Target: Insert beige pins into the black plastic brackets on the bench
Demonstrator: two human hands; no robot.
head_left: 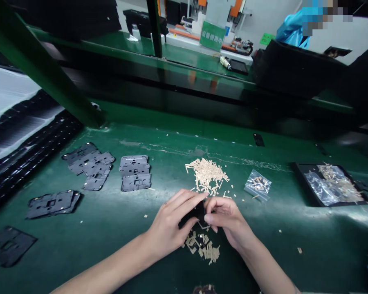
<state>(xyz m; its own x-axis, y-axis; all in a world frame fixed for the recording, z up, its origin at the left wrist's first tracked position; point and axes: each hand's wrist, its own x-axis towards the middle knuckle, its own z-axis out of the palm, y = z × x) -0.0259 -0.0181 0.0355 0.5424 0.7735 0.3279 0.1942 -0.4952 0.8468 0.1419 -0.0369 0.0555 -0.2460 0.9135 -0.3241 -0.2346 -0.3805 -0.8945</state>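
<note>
My left hand (173,222) grips a dark, flat plastic plate (199,211) between the fingers on top and the thumb below, tilted over the bench. At the plate's right edge, my right hand (230,223) is closed with thumb and fingertips pinched together. Whatever lies in that pinch is too small or hidden to make out. Small pale pieces and strips (213,254) are scattered just below both hands. Beyond the fingers rises a larger heap of short beige strips (207,173).
Black plastic plates with cutouts lie in a row (135,182) and in loose stacks (53,203) on the left. On the right are a small clear bag (259,183) and a black tray (313,194) holding bags and strips. A green post (49,69) slants at left.
</note>
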